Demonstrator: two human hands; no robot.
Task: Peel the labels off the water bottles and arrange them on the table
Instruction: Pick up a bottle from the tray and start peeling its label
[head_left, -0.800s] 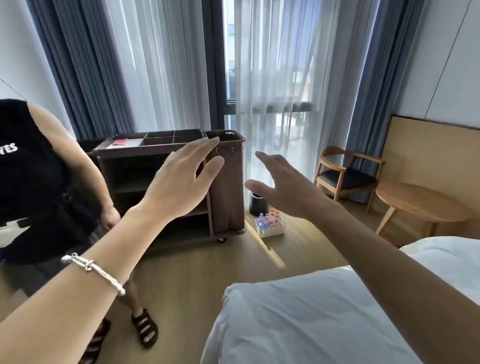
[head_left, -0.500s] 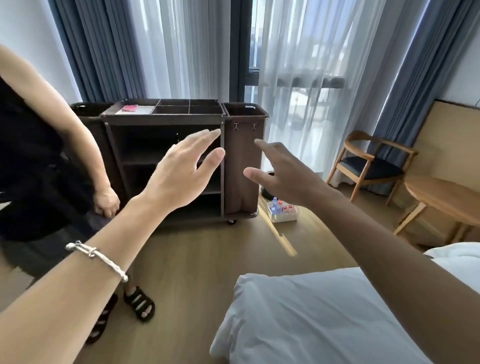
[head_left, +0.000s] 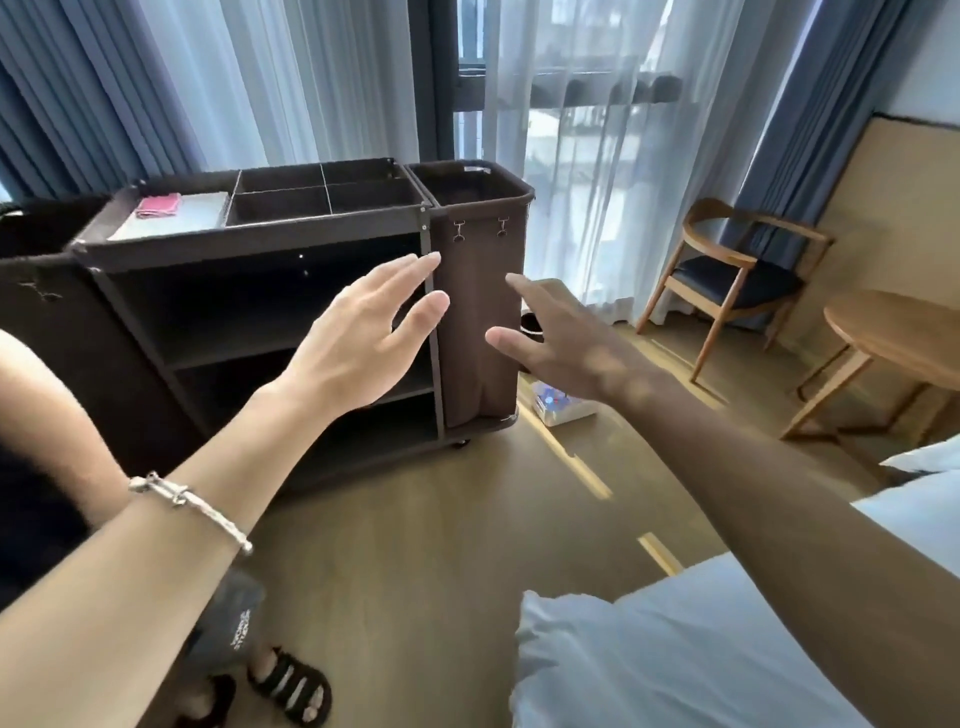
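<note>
One head-worn wide-angle camera faces forward and down toward the nearby cart (head_left: 249, 244) and window (head_left: 470, 31).

no text reads clearly. small white lettering runs sideways on the dark grey cloth (head_left: 235, 616) at the lower left, too blurred to make out.

Sheer curtains (head_left: 597, 156) glow with daylight; a brown housekeeping cart (head_left: 249, 244) stands on wood floor (head_left: 415, 545) near a wooden armchair (head_left: 737, 283).
</note>
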